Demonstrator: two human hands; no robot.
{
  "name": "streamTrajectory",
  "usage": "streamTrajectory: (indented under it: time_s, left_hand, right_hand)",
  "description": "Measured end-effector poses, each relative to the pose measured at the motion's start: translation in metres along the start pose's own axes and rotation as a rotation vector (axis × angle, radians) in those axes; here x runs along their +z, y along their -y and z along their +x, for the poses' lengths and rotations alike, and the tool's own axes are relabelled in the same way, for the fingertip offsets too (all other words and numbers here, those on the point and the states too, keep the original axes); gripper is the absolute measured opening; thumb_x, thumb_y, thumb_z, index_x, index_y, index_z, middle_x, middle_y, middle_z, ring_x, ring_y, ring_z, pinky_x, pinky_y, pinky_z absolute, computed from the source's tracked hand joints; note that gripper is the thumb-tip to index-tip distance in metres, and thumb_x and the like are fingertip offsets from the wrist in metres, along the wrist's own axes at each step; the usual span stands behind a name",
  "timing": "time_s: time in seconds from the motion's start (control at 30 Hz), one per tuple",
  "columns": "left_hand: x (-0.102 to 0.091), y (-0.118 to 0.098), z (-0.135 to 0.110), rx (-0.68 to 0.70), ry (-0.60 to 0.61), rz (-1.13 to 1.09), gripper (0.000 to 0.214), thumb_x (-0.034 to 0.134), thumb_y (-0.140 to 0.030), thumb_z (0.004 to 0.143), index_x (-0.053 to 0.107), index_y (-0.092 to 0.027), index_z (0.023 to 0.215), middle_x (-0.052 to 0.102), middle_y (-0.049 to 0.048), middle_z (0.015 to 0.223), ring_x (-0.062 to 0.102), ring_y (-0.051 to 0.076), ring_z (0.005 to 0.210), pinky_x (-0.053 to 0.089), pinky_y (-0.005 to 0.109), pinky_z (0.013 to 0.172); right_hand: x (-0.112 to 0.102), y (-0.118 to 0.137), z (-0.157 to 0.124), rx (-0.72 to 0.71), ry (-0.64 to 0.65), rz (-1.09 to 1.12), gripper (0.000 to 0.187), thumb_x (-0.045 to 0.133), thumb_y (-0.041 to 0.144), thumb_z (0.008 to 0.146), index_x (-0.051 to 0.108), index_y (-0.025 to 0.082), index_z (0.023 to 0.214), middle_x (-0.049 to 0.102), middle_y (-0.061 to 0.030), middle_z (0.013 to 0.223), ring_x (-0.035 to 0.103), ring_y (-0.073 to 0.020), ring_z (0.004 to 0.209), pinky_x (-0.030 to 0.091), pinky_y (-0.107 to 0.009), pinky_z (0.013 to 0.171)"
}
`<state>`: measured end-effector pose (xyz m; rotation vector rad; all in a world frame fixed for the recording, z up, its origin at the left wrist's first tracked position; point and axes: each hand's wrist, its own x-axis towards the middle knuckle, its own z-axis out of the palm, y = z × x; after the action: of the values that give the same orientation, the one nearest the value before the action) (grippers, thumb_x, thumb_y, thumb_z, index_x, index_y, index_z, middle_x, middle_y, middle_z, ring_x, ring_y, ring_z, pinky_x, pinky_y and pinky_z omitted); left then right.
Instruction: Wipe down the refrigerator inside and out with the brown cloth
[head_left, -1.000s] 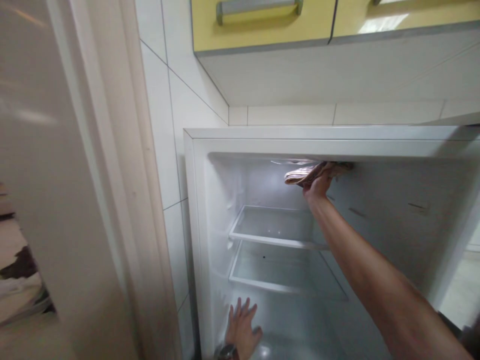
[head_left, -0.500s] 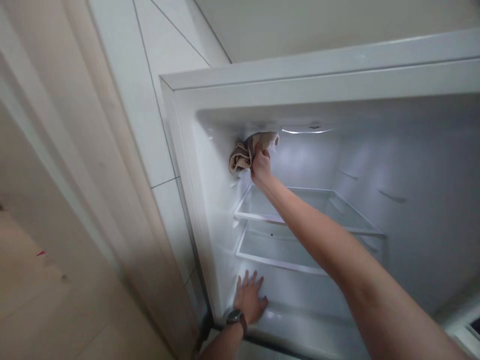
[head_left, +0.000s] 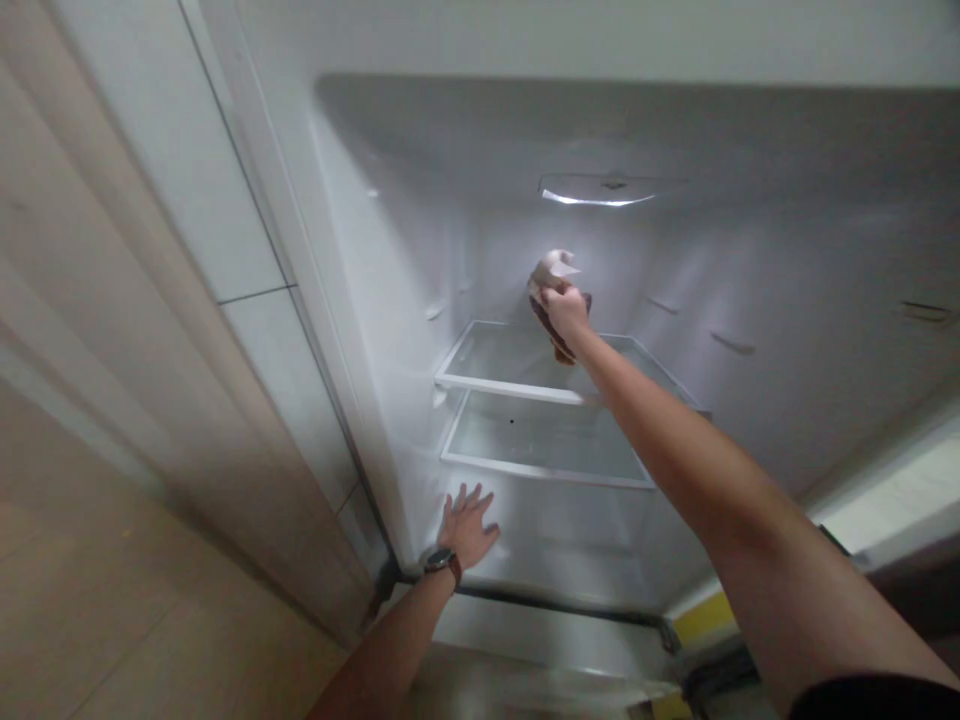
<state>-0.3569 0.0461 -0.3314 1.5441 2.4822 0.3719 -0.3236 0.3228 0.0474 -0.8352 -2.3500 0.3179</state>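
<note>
My right hand (head_left: 568, 312) is closed around a bunched cloth (head_left: 551, 282), pale on top with brown, tan-edged folds hanging below. It reaches deep into an open refrigerator (head_left: 375, 330), in front of the back wall and above the upper glass shelf (head_left: 502, 355). Whether the cloth touches the wall I cannot tell. My left hand (head_left: 469, 530), with a dark watch (head_left: 440, 560) on its wrist, lies spread low inside the cabinet near the left side, below the lower shelf (head_left: 555, 445). Nothing is in it.
A lit lamp cover (head_left: 600, 197) is in the refrigerator ceiling. Shelf ledges (head_left: 731, 342) stick out from the side walls. A tiled wall (head_left: 285, 360) and a pale frame (head_left: 172, 400) stand close on the left. Something yellow (head_left: 703, 620) shows at the lower right.
My right hand has carried the cloth from the upper left corner toward the middle of the back wall. My left hand stays spread low down. The view has moved closer in.
</note>
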Motion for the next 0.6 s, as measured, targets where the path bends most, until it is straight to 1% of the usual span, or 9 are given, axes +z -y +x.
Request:
streamTrajectory:
  time_s: [0.07,0.13,0.17,0.23,0.3,0.4,0.5,0.53,0.6]
  left_hand:
    - [-0.001,0.0,0.0,0.012,-0.017,-0.005,0.073,0.051,-0.052,0.09,0.041,-0.034,0.16,0.025,0.0003,0.172,0.006,0.035,0.161,0.002,0.06,0.128]
    - [-0.001,-0.001,-0.001,0.014,-0.036,-0.007,0.072,0.051,-0.051,0.09,0.042,-0.034,0.159,0.027,0.0009,0.172,0.007,0.036,0.161,0.003,0.061,0.127]
    - [-0.001,-0.001,-0.001,0.014,-0.039,-0.006,0.072,0.051,-0.052,0.09,0.042,-0.034,0.159,0.026,0.001,0.172,0.006,0.036,0.161,0.003,0.061,0.127]
    - [-0.001,-0.001,-0.001,0.016,-0.037,-0.004,0.072,0.051,-0.052,0.09,0.042,-0.034,0.159,0.025,0.0009,0.172,0.005,0.036,0.161,0.002,0.061,0.127]
    - [-0.002,0.0,-0.001,0.019,-0.034,-0.005,0.072,0.051,-0.053,0.09,0.042,-0.033,0.159,0.025,0.0005,0.172,0.004,0.036,0.161,0.001,0.06,0.128]
    - [-0.002,-0.001,-0.001,0.013,-0.03,-0.014,0.071,0.051,-0.053,0.09,0.042,-0.034,0.158,0.025,0.0,0.172,0.004,0.035,0.161,0.0,0.059,0.128]
    - [0.0,-0.001,-0.001,0.007,-0.047,-0.029,0.071,0.053,-0.052,0.089,0.044,-0.034,0.158,0.027,0.0003,0.172,0.007,0.035,0.161,0.001,0.059,0.128]
    - [0.0,-0.001,-0.001,0.007,-0.052,-0.033,0.071,0.053,-0.052,0.089,0.045,-0.034,0.157,0.028,0.0005,0.172,0.007,0.035,0.161,0.002,0.059,0.128]
    - [0.001,-0.002,0.0,0.009,-0.051,-0.036,0.071,0.054,-0.051,0.089,0.045,-0.033,0.157,0.027,0.0009,0.172,0.007,0.036,0.16,0.001,0.059,0.128]
  right_hand:
    - [0.01,0.001,-0.01,-0.048,0.182,0.021,0.057,0.043,0.048,0.099,0.061,0.01,0.137,0.07,-0.0144,0.126,0.067,-0.0259,0.113,0.05,-0.035,0.102]
    - [0.018,0.005,-0.016,-0.106,0.313,0.0,0.058,0.061,0.053,0.09,0.066,0.012,0.131,0.07,-0.0139,0.126,0.066,-0.0252,0.113,0.048,-0.035,0.106]
    - [0.021,0.007,-0.017,-0.125,0.361,-0.033,0.063,0.066,0.055,0.087,0.064,0.013,0.135,0.067,-0.0149,0.134,0.064,-0.0258,0.118,0.045,-0.037,0.11]
    - [0.023,0.008,-0.015,-0.142,0.443,-0.125,0.075,0.068,0.06,0.086,0.057,0.017,0.146,0.053,-0.0166,0.152,0.057,-0.0282,0.132,0.041,-0.039,0.116]
    - [0.021,0.007,-0.009,-0.132,0.51,-0.217,0.084,0.069,0.066,0.083,0.051,0.022,0.153,0.04,-0.0162,0.163,0.051,-0.0319,0.14,0.039,-0.042,0.119]
    - [0.018,0.002,0.0,-0.104,0.517,-0.256,0.088,0.07,0.066,0.082,0.046,0.025,0.156,0.037,-0.0151,0.164,0.047,-0.0348,0.144,0.036,-0.046,0.122]
    - [0.019,-0.005,0.003,-0.069,0.456,-0.18,0.08,0.072,0.058,0.082,0.052,0.025,0.152,0.043,-0.0144,0.16,0.046,-0.0362,0.143,0.03,-0.051,0.124]
    - [0.019,-0.007,0.002,-0.064,0.438,-0.147,0.076,0.074,0.054,0.081,0.056,0.025,0.149,0.047,-0.0141,0.158,0.048,-0.0357,0.141,0.031,-0.051,0.124]
    - [0.02,-0.01,-0.001,-0.078,0.426,-0.082,0.064,0.075,0.045,0.081,0.063,0.024,0.14,0.058,-0.0126,0.148,0.057,-0.0313,0.131,0.039,-0.044,0.118]
